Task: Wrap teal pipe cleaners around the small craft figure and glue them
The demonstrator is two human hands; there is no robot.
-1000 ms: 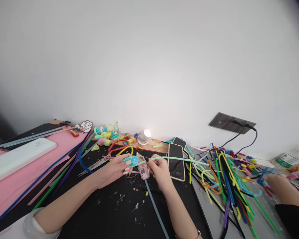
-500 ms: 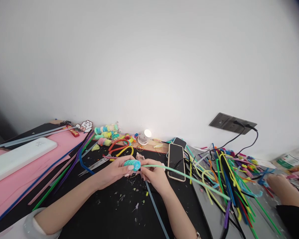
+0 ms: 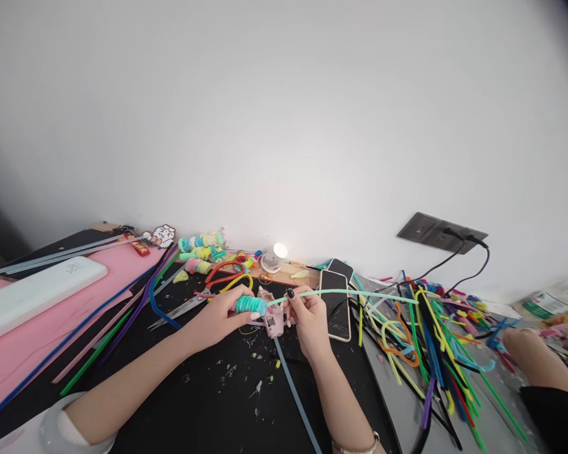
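My left hand is closed around a coiled turquoise pipe cleaner roll, its fingers wrapped over it from the left. In my right hand, thumb and forefinger pinch a pale green pipe cleaner, whose near end meets the roll's right end. The free length arches out to the right over the phone. Between my hands, on the black table, sits a small pale pink object of a kind I cannot make out. A grey-blue strip runs from it toward me.
Scissors with red and yellow handles lie beyond my left hand, near finished coiled pieces. A white cup stands by the wall. A phone lies right, then loose pipe cleaners. A co-worker's hand is far right.
My right hand has moved right and up, away from the roll, with the pale green pipe cleaner now lifted. The roll has turned side-on, and the pale pink object shows between my hands.
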